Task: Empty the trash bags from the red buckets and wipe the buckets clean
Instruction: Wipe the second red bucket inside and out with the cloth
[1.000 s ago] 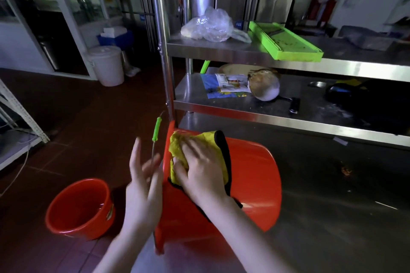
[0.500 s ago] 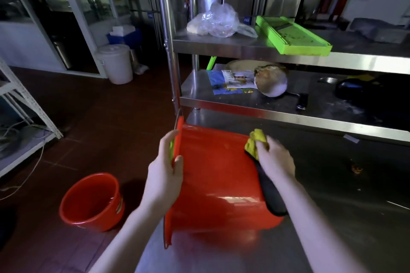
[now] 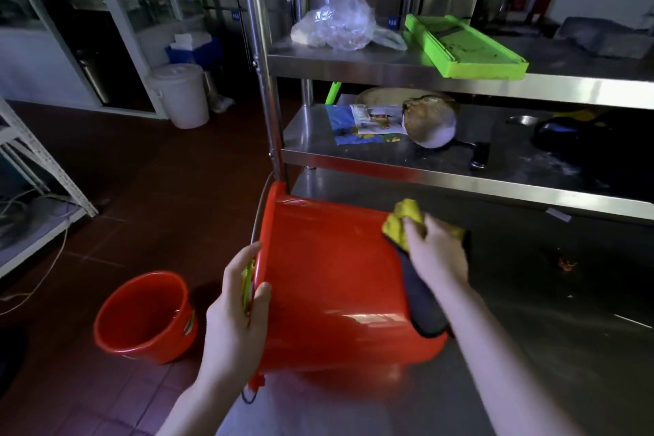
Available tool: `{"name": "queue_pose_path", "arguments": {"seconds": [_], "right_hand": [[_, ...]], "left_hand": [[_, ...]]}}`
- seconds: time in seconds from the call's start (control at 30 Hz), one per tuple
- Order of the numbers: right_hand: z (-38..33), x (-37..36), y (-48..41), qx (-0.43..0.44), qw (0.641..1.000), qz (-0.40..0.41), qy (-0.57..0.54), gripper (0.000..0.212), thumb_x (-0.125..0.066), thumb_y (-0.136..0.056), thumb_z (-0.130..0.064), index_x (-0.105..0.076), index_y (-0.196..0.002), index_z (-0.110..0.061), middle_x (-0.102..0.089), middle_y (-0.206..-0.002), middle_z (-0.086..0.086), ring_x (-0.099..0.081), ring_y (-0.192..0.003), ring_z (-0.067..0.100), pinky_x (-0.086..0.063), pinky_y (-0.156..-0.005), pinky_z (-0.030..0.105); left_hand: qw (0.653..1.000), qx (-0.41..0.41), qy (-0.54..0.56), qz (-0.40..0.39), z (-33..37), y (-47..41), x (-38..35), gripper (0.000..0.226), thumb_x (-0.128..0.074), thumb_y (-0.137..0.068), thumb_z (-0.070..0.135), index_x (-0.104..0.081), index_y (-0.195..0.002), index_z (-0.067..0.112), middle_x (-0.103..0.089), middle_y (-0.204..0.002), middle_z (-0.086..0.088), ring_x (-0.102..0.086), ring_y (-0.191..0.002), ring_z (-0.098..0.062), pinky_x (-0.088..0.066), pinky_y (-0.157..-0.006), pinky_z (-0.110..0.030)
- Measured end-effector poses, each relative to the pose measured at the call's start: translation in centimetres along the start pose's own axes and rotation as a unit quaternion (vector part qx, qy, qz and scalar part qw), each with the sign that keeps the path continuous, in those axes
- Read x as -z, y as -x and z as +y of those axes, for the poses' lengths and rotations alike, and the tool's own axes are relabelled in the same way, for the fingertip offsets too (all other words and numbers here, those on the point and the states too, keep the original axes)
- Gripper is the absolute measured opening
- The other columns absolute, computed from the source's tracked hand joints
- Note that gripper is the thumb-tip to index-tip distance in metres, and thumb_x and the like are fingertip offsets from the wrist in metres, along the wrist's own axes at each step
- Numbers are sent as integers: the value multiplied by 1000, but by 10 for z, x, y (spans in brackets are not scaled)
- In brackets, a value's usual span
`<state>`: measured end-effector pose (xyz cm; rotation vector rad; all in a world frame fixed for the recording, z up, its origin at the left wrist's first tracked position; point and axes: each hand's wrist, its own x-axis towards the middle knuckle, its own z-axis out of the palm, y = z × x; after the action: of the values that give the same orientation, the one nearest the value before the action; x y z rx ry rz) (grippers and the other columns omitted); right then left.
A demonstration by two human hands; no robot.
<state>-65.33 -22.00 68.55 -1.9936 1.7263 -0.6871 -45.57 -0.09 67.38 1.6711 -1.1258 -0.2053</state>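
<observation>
**Now at the closed end: tipped bucket held by the rim, cloth bunched at its base**

And the red bucket (image 3: 336, 287) is seen lying on its side at the near edge of the steel table (image 3: 531, 347), mouth turned left and out over the floor (image 3: 159, 188). The left hand (image 3: 233, 315) is curled round the rim, with the green grip (image 3: 246, 285) of the wire handle (image 3: 259, 212) trapped under the fingers. The right hand (image 3: 437, 255) is closed over a bunched yellow cloth (image 3: 403, 219), which is pressed to the upper edge of the base, its dark side trailing down the closed end.

A light load is judged here: thin plastic, empty, glossy and likely slippery. The round wall will probably roll if left unsteadied, and may flex under a hard press. The rim looks the stiffest place, so that is where a hold is best taken, with the loose handle pinned as it is now.

Compared with a second ago, much has shifted. The cloth was then spread flat on the wall near the rim; it is now gathered at the far end. The left hand was then spread flat beside the rim; it has since been clamped on. From half a second ago, little is changed.

A second red bucket (image 3: 141, 319) stands upright on the floor below, with no bag seen in it.
</observation>
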Motion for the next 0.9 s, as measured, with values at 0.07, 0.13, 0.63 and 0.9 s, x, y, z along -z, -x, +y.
{"name": "queue_pose_path", "arguments": {"seconds": [0.07, 0.13, 0.63, 0.9], "right_hand": [[-5, 3, -7, -42, 999, -29, 13, 40, -34, -96, -54, -59, -105, -24, -65, -113, 10, -58, -94, 28, -46, -87, 39], [-40, -13, 1, 41, 998, -20, 54, 43, -32, -96, -56, -60, -107, -24, -66, -110, 7, -61, -100, 29, -45, -88, 39], [-96, -67, 102, 356, 934, 20, 26, 51, -45, -91, -50, -51, -137, -28, -49, -144, -6, -41, -136, 17, -29, -112, 47], [-11, -30, 25, 99, 990, 76, 59, 43, -45, -96, -42, -59, -127, -15, -52, -142, 7, -43, -134, 27, -23, -114, 52]], "left_hand": [[1000, 8, -1, 8, -1, 9, 0, 45, -48, -95, 36, -34, -133, 57, -68, -89, 16, -66, -57, -17, -56, -47, -39], [1000, 7, -10, 17, -2, 10, -1, 47, -51, -95, 33, -35, -133, 57, -66, -96, 24, -67, -63, -12, -58, -52, -37], [974, 109, -178, -94, 31, -132, -7, 54, -50, -96, 24, -31, -146, 33, -63, -114, -9, -53, -71, -11, -42, -58, -22], [992, -36, -106, -66, -1, -53, 2, 75, -56, -95, 16, -19, -146, 55, -61, -112, 11, -58, -86, 7, -41, -76, -4]]}}
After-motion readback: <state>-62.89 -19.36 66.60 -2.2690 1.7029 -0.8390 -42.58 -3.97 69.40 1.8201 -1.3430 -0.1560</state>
